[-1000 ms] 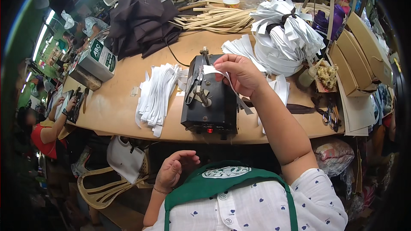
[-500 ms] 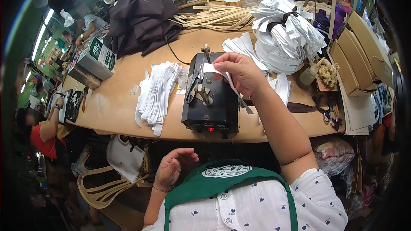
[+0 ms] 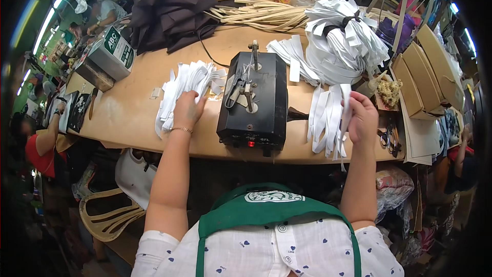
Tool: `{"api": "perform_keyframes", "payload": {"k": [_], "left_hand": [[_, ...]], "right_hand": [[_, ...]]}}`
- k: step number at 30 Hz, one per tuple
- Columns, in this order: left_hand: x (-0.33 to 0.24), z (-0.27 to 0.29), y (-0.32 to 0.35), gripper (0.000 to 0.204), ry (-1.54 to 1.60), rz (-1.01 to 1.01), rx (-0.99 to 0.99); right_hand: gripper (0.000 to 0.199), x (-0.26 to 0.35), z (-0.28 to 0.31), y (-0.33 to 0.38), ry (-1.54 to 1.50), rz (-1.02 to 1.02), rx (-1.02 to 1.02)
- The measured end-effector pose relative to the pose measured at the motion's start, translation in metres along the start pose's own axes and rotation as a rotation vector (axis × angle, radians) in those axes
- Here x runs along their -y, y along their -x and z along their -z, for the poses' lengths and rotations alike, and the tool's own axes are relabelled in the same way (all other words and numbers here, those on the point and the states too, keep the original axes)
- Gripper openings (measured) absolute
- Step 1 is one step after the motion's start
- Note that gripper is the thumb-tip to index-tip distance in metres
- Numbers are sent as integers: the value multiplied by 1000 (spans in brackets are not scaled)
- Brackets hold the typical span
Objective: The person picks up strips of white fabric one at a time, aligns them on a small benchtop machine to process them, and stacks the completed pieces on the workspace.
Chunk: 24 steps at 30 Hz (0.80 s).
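My left hand point(image 3: 187, 112) rests on the near part of a pile of white fabric strips point(image 3: 167, 103), left of a black box-shaped machine point(image 3: 252, 107). Its thumb stands apart from the fingers, and the fingertips touch the strips. On the machine's top are metal posts with a clamp-like arm, and a red light glows on its front. Over a second bunch of white strips point(image 3: 319, 120) on the right, my right hand point(image 3: 363, 118) is closed on the end of a white fabric strip point(image 3: 345, 103). The strip's lower part hangs among the others.
A large tied bundle of white strips point(image 3: 343, 51) lies behind the right bunch. Scissors point(image 3: 392, 139) and cardboard boxes point(image 3: 423, 72) sit at the right. Dark brown fabric point(image 3: 166, 13), pale sticks point(image 3: 261, 14) and a metal can point(image 3: 114, 54) stand farther back. Across the table a person handles something small.
My right hand has moved from above the machine, carrying a strip right to the right-hand bunch. My left hand has risen from below the table edge onto the left pile.
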<state>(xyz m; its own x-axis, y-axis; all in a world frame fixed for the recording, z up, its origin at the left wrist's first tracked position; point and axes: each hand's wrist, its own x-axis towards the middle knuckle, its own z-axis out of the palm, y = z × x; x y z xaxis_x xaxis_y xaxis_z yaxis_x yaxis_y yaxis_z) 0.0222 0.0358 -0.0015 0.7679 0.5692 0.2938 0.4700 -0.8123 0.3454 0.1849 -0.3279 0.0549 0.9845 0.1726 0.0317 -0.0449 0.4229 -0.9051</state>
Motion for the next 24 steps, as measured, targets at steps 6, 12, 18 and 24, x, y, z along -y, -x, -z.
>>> {"api": "perform_keyframes", "payload": {"k": [6, 12, 18, 24], "left_hand": [[-39, -9, -12, 26, -262, 103, 175], [-19, -15, -19, 31, -279, 66, 79], [-32, 0, -39, 35, -340, -26, 12], [-7, -12, -55, 30, -421, -57, 65]], "right_hand": [[23, -25, 52, -45, 973, 281, -5], [21, -10, 52, 3, 761, 134, 5], [21, -3, 42, 40, 679, 33, 41], [20, -7, 57, 57, 682, 15, -3]]}}
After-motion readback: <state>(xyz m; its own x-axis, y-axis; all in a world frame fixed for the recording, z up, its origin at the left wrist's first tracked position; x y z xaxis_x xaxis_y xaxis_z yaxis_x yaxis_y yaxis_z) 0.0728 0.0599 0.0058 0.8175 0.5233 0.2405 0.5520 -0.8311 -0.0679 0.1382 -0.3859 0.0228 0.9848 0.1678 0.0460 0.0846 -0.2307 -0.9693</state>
